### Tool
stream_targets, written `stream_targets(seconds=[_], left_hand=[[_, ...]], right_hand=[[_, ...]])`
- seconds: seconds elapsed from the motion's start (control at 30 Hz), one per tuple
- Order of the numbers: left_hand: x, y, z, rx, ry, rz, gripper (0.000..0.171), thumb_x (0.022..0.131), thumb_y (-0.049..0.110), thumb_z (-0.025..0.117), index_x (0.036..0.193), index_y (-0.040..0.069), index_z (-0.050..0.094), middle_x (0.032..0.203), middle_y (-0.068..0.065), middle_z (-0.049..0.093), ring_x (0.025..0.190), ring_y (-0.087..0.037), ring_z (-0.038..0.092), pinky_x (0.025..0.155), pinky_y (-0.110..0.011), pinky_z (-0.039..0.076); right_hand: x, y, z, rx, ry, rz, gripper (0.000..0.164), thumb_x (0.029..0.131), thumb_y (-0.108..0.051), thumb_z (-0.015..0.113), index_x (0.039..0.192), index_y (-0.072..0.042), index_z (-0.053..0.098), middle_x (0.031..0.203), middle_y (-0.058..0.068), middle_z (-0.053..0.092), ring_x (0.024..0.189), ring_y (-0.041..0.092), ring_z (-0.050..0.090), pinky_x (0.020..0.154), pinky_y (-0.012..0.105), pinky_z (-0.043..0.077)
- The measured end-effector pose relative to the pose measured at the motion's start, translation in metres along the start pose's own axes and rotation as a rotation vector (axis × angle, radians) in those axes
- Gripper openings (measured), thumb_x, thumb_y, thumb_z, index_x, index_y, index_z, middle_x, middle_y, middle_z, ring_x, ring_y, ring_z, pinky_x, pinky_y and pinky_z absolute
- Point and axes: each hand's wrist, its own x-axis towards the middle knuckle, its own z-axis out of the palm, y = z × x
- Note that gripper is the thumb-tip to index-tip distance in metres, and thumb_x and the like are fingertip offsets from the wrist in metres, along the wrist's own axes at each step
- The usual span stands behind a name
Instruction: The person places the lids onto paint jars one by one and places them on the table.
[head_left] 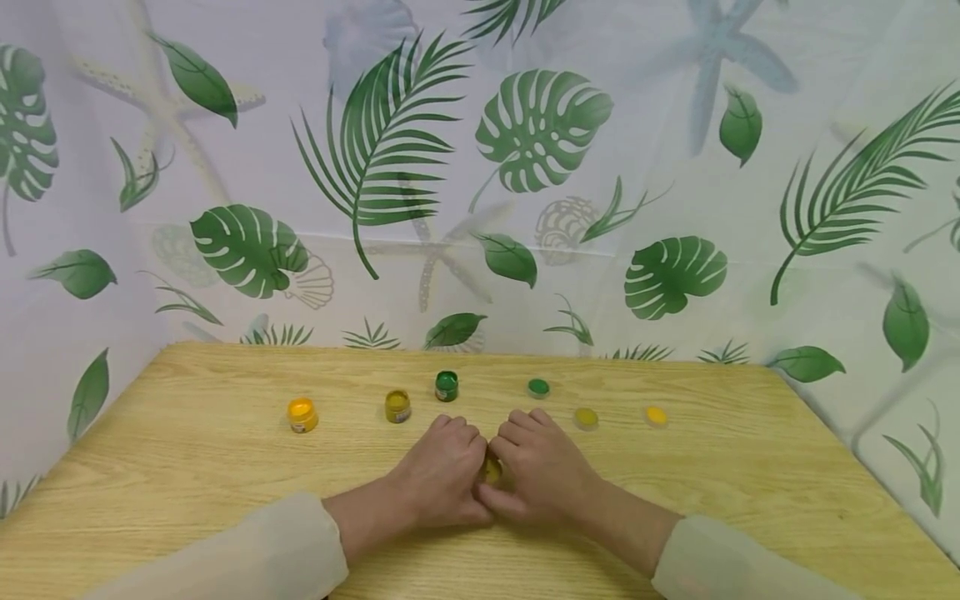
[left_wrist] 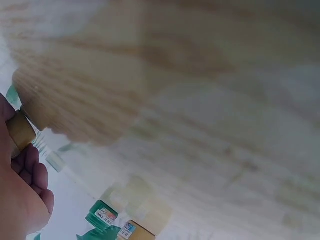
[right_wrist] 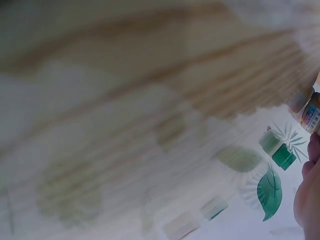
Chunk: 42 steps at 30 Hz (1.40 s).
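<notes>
L hand (head_left: 442, 467) & R hand (head_left: 543, 467) both grip a small brownish-yellow jar (head_left: 491, 471) btwn them, nr the front of the table (head_left: 187, 492); can't tell if it's touching the wood. Looks light & stiff, prob. smooth, so a bit slippery; not v. fragile, I'd guess. Best hold: fingers round the sides, body in one hand, top in t'other.

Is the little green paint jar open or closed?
Open: the green jar shows paint through its uncovered mouth, and a green lid lies apart on the table.
</notes>
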Motion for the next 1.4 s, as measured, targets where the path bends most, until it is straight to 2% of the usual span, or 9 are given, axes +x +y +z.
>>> stream_targets(seconds=[0.3,0.43,0.57,0.77,0.93,1.13,1.4], left_hand=[[-0.001,-0.004,0.000,-0.054,-0.037,-0.006,0.036,0.072,0.047,0.072,0.070,0.019,0.050,0.067,0.009,0.044,0.066,-0.010,0.040,0.069,-0.025,0.033],[-0.001,-0.005,0.000,-0.067,-0.047,-0.007,0.036,0.073,0.046,0.072,0.068,0.020,0.049,0.066,0.010,0.044,0.067,-0.010,0.042,0.068,-0.025,0.033],[-0.001,-0.005,0.000,-0.068,-0.062,-0.022,0.036,0.073,0.047,0.073,0.069,0.019,0.050,0.067,0.010,0.045,0.068,-0.009,0.043,0.068,-0.025,0.034],[-0.001,-0.004,0.000,-0.055,-0.071,-0.032,0.037,0.073,0.049,0.075,0.075,0.017,0.057,0.068,0.009,0.048,0.068,-0.010,0.044,0.068,-0.025,0.035],[0.000,-0.003,0.002,-0.064,-0.069,-0.012,0.036,0.074,0.050,0.073,0.076,0.017,0.058,0.068,0.009,0.048,0.068,-0.010,0.043,0.068,-0.025,0.034],[-0.002,-0.002,0.006,-0.021,-0.050,0.017,0.036,0.075,0.051,0.072,0.077,0.018,0.057,0.070,0.009,0.048,0.067,-0.010,0.041,0.070,-0.026,0.034],[-0.005,0.002,0.012,0.099,-0.016,0.140,0.034,0.080,0.048,0.066,0.083,0.015,0.061,0.073,0.007,0.050,0.068,-0.012,0.039,0.075,-0.029,0.037]], right_hand=[[0.003,-0.003,-0.002,0.020,-0.059,0.045,0.032,0.085,-0.044,0.068,0.071,-0.019,0.054,0.067,-0.011,0.046,0.070,0.010,0.041,0.070,0.027,0.034],[0.004,-0.001,-0.003,0.002,-0.068,0.034,0.034,0.086,-0.044,0.068,0.069,-0.019,0.052,0.064,-0.011,0.042,0.067,0.010,0.040,0.068,0.026,0.033],[0.004,-0.001,-0.001,-0.007,-0.051,0.026,0.033,0.085,-0.045,0.068,0.071,-0.019,0.054,0.065,-0.011,0.045,0.068,0.010,0.042,0.067,0.026,0.033],[0.004,-0.002,0.002,0.010,-0.059,0.058,0.031,0.085,-0.047,0.069,0.075,-0.019,0.061,0.068,-0.011,0.049,0.071,0.010,0.044,0.068,0.026,0.035],[0.002,-0.002,0.004,0.006,-0.037,0.073,0.031,0.082,-0.048,0.071,0.075,-0.019,0.063,0.068,-0.011,0.049,0.070,0.010,0.044,0.068,0.026,0.036],[-0.001,-0.003,0.008,0.014,0.009,0.070,0.028,0.081,-0.044,0.071,0.073,-0.019,0.062,0.068,-0.010,0.051,0.070,0.010,0.044,0.067,0.026,0.036],[-0.007,-0.003,0.014,-0.013,0.014,0.082,0.026,0.080,-0.043,0.070,0.073,-0.019,0.063,0.068,-0.010,0.048,0.070,0.011,0.043,0.066,0.026,0.036]])
